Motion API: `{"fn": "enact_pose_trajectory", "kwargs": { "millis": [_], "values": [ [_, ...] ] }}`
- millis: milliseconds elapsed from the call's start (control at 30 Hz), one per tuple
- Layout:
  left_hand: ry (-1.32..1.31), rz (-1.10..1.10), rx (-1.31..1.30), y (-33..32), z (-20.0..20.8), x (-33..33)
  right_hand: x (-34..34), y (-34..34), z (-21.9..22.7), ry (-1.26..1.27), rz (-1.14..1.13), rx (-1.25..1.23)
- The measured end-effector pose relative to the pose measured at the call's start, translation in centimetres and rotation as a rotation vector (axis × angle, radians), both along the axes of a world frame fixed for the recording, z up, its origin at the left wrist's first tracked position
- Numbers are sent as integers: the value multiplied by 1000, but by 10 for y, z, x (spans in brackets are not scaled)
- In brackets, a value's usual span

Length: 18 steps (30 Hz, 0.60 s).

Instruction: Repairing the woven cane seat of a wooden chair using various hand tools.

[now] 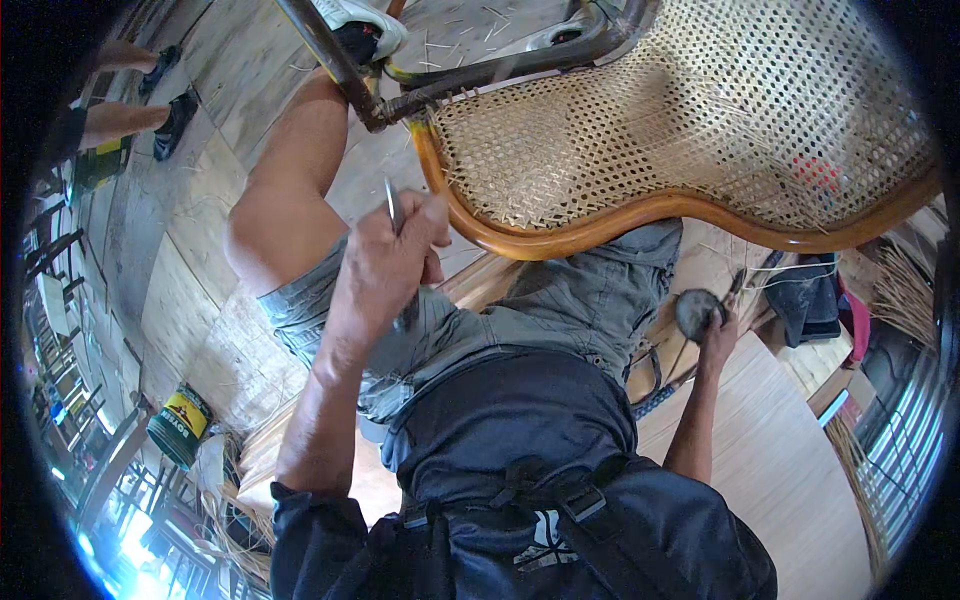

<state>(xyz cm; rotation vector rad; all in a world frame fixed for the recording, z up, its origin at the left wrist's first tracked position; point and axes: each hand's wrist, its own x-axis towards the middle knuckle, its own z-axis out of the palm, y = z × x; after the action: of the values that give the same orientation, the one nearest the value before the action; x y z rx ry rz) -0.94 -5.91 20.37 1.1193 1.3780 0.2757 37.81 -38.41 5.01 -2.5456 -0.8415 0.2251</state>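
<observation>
My left hand (385, 260) is closed around a slim metal tool (396, 208), whose narrow end sticks up past my fingers. It is close to the orange-brown curved frame (520, 243) of a chair, without clearly touching it. Woven cane webbing (610, 140) fills that frame, and the chair lies tilted over my lap. Off to the right, my right hand (718, 338) grips a round dark object (697, 314) whose exact kind I cannot make out. That hand is beside a low wooden surface (770, 440), apart from the chair.
Dark chair legs (340, 65) rise at the top left. A bundle of cane strands (905, 290) and a dark cloth-like item (802, 300) lie at the right. A green and yellow can (181, 425) stands on the wooden floor, left. Another person's legs (130, 120) show farther off.
</observation>
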Motion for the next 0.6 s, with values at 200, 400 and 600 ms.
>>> {"fn": "enact_pose_trajectory", "kwargs": {
  "millis": [200, 400, 600],
  "values": [
    [295, -454, 625, 53, 0, 8, -8, 34, 56, 56, 50, -842],
    [263, -981, 1049, 88, 9, 67, -109, 243, 160, 41, 536, 276],
    [542, -995, 937, 130, 48, 103, -114, 378, 140, 154, 989, 185]
  ]
}}
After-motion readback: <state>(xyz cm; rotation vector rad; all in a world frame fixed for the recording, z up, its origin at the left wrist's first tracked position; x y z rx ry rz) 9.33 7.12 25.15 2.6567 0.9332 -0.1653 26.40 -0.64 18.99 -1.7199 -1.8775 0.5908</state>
